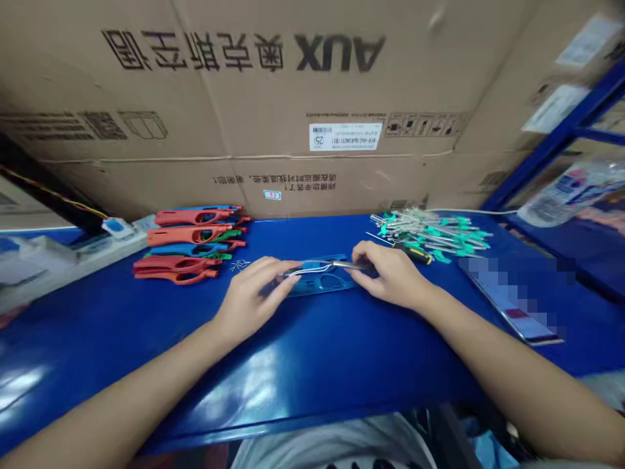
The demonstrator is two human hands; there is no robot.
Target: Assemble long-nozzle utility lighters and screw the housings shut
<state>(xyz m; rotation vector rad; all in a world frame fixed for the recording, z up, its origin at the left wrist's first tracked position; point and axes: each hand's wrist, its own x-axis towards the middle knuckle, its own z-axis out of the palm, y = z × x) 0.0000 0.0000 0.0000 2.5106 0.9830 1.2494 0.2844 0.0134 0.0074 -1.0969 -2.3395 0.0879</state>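
My left hand [252,293] is closed, its thumb and forefinger pinching one end of some thin white wires [312,269]. Across the gap, the wires meet a slim metal tube [344,264] gripped in my right hand [388,272]. Just under both hands lie blue plastic lighter casing halves [322,284] on the blue table. A dark part shows at my left fingertips, too small to make out. To the right of my right hand, a black and yellow tool handle [417,254] lies near a pile of metal rods with teal parts [434,233].
Red, blue and green lighter casings [190,238] are stacked at the left. Small metal bits [239,265] lie beside them. A phone [512,303] rests at the right, near a clear plastic bottle [571,192]. A large cardboard box [263,143] stands behind the table; a power strip [83,260] runs along the left.
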